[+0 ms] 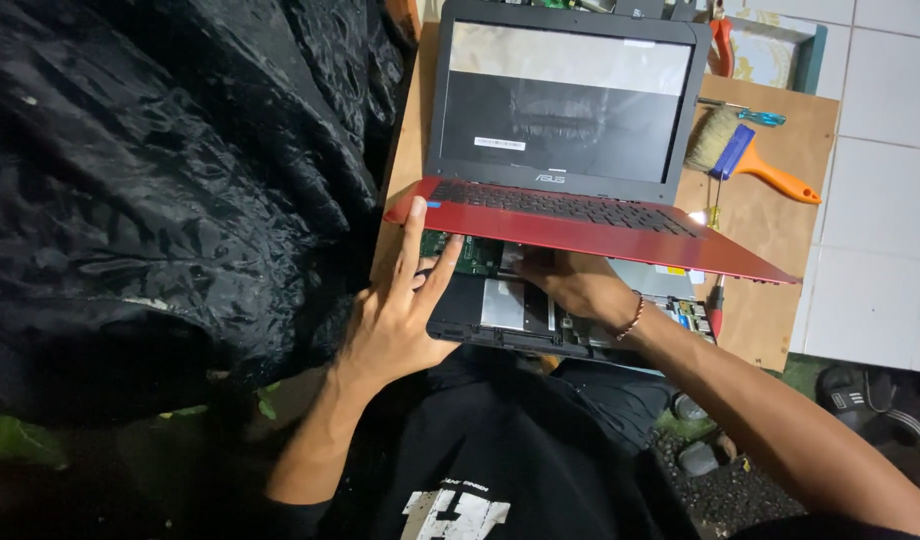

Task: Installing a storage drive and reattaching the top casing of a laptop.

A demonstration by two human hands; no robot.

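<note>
Dark laptop screen [568, 100], white label [500, 143]

wooden board [770, 225] | on it: laptop base [500, 325]; paintbrush [745, 160]; screwdriver [755, 116]

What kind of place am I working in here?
Probably a makeshift home repair spot, not a proper shop: an opened red laptop lies on a bare wooden board over tiled floor, with a paintbrush and screwdriver beside it, and black plastic sheeting alongside.

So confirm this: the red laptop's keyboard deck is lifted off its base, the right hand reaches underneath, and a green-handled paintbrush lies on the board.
One detail is wrong: in the head view the paintbrush has an orange handle, not green. The red keyboard deck is lifted, and the right hand reaches underneath.
</note>
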